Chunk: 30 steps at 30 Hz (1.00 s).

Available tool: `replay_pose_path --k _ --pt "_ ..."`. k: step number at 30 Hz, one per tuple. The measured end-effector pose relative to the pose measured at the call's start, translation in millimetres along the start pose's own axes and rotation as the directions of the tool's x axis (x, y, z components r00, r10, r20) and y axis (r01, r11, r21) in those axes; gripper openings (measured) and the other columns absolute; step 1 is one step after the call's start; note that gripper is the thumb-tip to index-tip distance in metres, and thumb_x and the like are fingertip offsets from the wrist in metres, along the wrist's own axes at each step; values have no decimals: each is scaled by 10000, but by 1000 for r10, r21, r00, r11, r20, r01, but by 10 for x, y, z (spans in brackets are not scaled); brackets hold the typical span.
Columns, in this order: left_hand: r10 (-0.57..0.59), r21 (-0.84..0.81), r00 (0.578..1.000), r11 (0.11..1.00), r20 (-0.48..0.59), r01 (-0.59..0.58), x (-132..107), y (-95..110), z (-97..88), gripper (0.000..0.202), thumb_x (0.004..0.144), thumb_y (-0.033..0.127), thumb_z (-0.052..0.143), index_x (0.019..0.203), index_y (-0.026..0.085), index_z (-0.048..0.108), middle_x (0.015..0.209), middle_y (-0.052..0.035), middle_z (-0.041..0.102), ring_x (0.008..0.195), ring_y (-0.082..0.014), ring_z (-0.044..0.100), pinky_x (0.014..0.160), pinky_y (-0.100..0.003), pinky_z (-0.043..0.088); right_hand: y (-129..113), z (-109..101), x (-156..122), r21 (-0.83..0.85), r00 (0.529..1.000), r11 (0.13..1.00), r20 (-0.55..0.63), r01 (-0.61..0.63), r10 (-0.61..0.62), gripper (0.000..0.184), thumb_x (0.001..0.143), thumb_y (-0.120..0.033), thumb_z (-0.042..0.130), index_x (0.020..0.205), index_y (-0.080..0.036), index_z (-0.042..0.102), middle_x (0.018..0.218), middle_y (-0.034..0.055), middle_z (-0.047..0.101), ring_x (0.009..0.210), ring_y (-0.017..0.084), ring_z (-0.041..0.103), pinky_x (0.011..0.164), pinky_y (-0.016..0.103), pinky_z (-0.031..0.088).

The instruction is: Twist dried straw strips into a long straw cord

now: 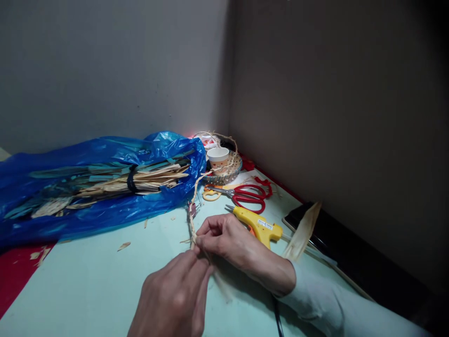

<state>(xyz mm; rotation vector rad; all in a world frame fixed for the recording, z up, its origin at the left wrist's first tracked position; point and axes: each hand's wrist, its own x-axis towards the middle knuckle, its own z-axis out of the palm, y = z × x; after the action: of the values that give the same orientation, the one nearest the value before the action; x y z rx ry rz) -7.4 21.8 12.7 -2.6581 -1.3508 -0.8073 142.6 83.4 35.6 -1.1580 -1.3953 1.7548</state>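
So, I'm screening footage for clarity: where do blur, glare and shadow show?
Head view: the thin pale fibre end beside the bare left hand looks motion-blurred; head view: the crinkled blue plastic bag catches white glare; head view: shadow darkens the pale green tabletop under the bare right hand.

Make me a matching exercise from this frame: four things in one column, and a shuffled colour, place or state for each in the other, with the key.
Things
1. Glue gun
2. Braided cord
3. Bundle of strips
4. Cup

Descriptions
A. Lying in blue plastic, with a dark band around it
B. Near end at the fingertips of the left hand and right hand
C. White inside, upright
D. Yellow, its tip pointing left

Pairs: 1-D, 2-B, 3-A, 4-C
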Motion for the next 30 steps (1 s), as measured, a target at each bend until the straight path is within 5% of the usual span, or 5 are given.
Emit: replay_pose_path --k 2,5,11,21,30 --pt "-274 -190 959 940 72 283 77 -25 -77 225 888 222 477 711 205 615 668 -2 627 610 -148 607 572 -233 462 19 -11 -10 15 1000 1000 -10 -2 3 89 692 -72 575 627 -129 595 555 -31 585 465 52 422 469 159 325" --pt "-655 -425 732 618 186 661 230 -109 -155 182 848 351 537 772 209 621 740 -5 662 676 -165 609 623 -246 456 26 -14 -26 71 1000 997 17 12 -14 76 704 -87 583 639 -123 598 566 -29 595 450 37 376 455 153 286" --pt "-501 -716 638 51 585 696 334 -203 -61 202 788 367 617 800 170 574 644 11 620 585 -133 579 599 -240 456 -9 6 -26 99 996 995 86 6 -14 96 768 -128 545 676 -130 575 577 -3 606 501 76 501 504 184 326" --pt "-521 -695 552 -115 651 710 297 -150 1 252 690 371 694 714 154 567 517 73 471 388 -37 359 346 -144 280 118 -32 -120 -610 962 766 -22 203 -273 166 863 -201 473 793 -188 623 739 0 644 715 130 537 613 228 336" --pt "-670 -634 436 -67 601 770 294 -120 27 270 662 403 683 676 152 583 472 73 460 340 -18 300 333 -130 189 -18 24 -275 -801 974 589 -34 108 -225 203 920 -262 447 849 -175 615 789 41 625 781 167 516 657 274 308"
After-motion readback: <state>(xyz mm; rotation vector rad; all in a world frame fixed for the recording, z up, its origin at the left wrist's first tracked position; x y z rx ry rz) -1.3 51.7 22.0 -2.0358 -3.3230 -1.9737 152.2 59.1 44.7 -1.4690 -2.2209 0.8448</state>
